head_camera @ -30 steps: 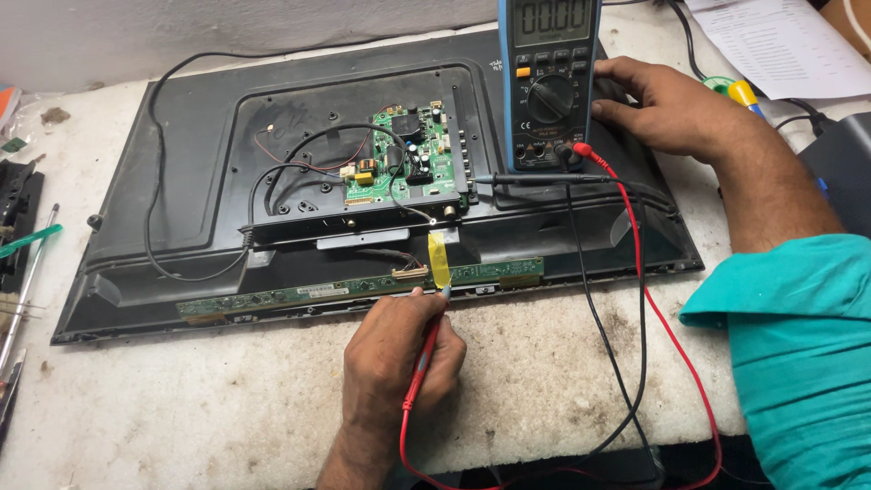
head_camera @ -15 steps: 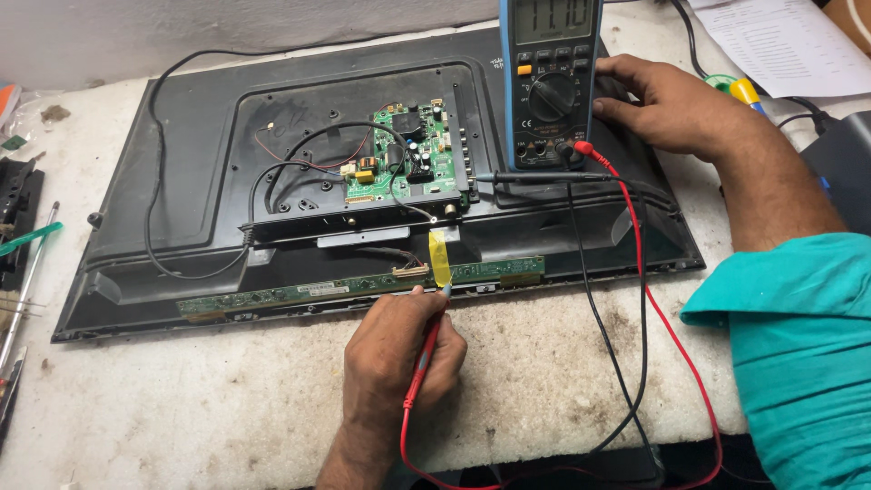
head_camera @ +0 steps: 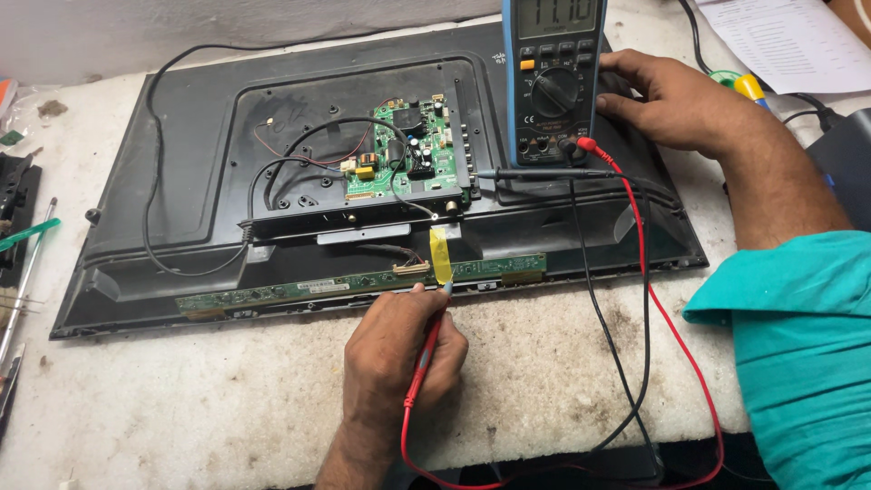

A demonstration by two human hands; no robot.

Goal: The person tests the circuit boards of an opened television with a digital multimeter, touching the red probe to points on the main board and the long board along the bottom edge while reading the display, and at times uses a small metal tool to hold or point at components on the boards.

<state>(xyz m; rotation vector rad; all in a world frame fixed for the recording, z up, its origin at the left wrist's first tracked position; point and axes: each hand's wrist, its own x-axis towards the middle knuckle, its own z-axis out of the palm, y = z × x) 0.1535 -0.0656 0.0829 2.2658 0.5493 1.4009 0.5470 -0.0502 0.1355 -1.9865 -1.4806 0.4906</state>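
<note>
Off to the side we've got a green-handled tool [head_camera: 27, 233] and some thin metal ones [head_camera: 20, 295] along the bench's left edge, printed paper [head_camera: 787, 41] top right, plus a yellow and green bit [head_camera: 742, 83] just below it.

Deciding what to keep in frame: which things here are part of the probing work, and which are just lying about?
In use: red probe in left hand; strip board; multimeter steadied by right hand; black lead; open TV back.

Lying about: paper sheet; green-handled tool.
</note>
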